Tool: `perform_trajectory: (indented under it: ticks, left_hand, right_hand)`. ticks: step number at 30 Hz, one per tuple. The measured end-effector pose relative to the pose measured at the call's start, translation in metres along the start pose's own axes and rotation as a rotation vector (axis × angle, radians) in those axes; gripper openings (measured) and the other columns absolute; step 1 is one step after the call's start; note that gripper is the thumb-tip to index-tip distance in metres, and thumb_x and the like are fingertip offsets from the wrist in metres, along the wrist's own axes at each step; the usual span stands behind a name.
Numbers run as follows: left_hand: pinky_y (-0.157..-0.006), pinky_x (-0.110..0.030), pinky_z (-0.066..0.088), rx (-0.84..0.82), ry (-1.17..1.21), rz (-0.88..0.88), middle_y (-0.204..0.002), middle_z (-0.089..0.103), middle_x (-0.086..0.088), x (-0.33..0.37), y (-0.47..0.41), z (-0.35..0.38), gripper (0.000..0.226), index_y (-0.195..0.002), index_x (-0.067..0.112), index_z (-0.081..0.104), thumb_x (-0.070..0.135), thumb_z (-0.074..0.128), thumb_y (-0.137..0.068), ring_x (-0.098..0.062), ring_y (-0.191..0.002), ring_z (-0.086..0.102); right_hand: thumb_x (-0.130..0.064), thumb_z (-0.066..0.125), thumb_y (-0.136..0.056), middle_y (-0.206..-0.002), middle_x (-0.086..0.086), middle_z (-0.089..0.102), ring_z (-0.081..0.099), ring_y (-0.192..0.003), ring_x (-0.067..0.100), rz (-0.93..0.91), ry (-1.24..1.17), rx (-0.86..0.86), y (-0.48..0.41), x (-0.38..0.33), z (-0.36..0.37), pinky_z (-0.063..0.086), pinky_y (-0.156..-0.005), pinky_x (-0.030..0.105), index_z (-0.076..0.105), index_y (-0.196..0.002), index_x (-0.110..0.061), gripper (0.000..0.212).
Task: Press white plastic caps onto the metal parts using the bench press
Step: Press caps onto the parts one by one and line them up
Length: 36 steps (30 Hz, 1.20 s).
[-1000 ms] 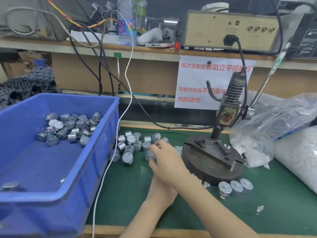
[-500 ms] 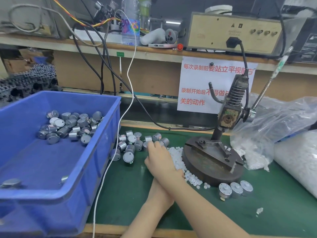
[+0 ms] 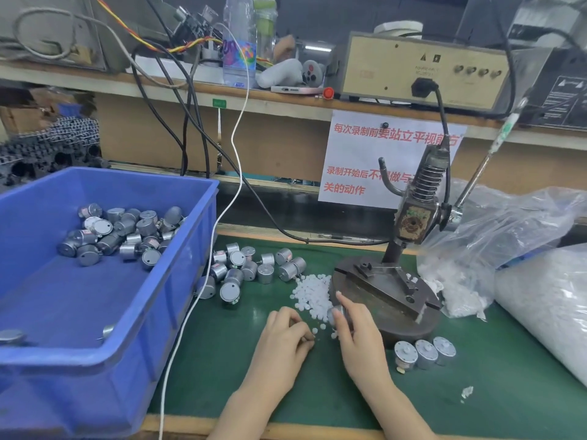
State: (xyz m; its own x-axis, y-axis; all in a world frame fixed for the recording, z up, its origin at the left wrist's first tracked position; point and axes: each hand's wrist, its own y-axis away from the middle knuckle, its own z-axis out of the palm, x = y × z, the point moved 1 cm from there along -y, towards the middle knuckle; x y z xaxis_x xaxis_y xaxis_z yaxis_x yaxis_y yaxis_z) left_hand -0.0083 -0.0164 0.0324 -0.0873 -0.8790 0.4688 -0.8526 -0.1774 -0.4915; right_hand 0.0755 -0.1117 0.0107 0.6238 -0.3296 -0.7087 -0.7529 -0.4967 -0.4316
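Blue rectangular plastic bin [image 3: 95, 360]: heap of smooth silver metal cylinders [image 3: 127, 236] | dark iron bench press [image 3: 397, 300], round base | tiny white plastic caps [image 3: 313, 295] piled beside base | right hand [image 3: 359, 335] grips one cylinder [image 3: 335, 312] at base edge | left hand [image 3: 286, 338] curled near caps, contents unclear

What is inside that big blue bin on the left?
A heap of small metal parts lies toward the far side of the blue bin; two strays sit by its near wall. Its near rim hides the floor strip right behind it.
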Motion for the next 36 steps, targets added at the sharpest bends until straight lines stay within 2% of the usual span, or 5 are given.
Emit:
perform_trajectory:
  ticks: [1,3,16,28,36]
  left_hand:
    - [-0.085,-0.010,0.028,-0.013,-0.013,-0.234,-0.102,0.042,0.010,-0.022,0.024,0.008,0.010,-0.088,0.016,0.066,0.024,0.060,-0.088,-0.008,-0.098,0.036]
    - [-0.082,-0.008,0.026,-0.066,-0.010,-0.318,-0.100,0.039,0.013,-0.034,0.038,0.010,0.007,-0.086,0.018,0.067,0.024,0.064,-0.085,-0.004,-0.095,0.034]
    - [-0.076,-0.007,0.035,0.086,0.278,-0.420,-0.087,0.048,0.011,-0.035,0.025,0.007,0.042,-0.086,0.013,0.069,-0.016,0.044,-0.071,-0.009,-0.085,0.049]
    - [-0.080,-0.007,0.036,0.110,0.231,-0.443,-0.086,0.049,0.007,-0.035,0.023,0.005,0.043,-0.090,0.003,0.071,-0.019,0.037,-0.076,-0.015,-0.091,0.053]
    - [-0.080,-0.015,0.035,0.109,0.181,-0.424,-0.086,0.050,0.007,-0.034,0.025,0.004,0.043,-0.090,0.005,0.073,-0.017,0.037,-0.080,-0.015,-0.094,0.051]
  right_hand:
    - [-0.020,0.046,-0.096,-0.096,-0.012,0.049,0.046,-0.089,-0.005,-0.019,0.021,-0.032,0.002,0.000,0.001,0.029,-0.077,0.001,0.049,-0.132,-0.014,0.036]
    - [-0.022,0.042,-0.098,-0.102,-0.009,0.047,0.044,-0.091,-0.003,-0.062,0.074,-0.114,0.005,-0.001,0.004,0.028,-0.080,0.003,0.043,-0.136,-0.016,0.039]
    - [-0.023,0.031,-0.101,-0.105,-0.006,0.041,0.039,-0.091,0.004,-0.122,0.146,-0.317,0.009,0.000,0.013,0.027,-0.080,0.011,0.028,-0.144,-0.019,0.043]
    - [-0.024,0.034,-0.101,-0.100,-0.008,0.040,0.037,-0.086,0.000,-0.184,0.151,-0.346,0.011,0.002,0.014,0.026,-0.079,0.007,0.030,-0.144,-0.020,0.043]
    - [-0.030,0.032,-0.101,-0.119,0.000,0.043,0.049,-0.101,0.015,-0.293,0.272,-0.408,0.014,-0.007,0.011,0.038,-0.088,0.023,0.021,-0.147,-0.021,0.049]
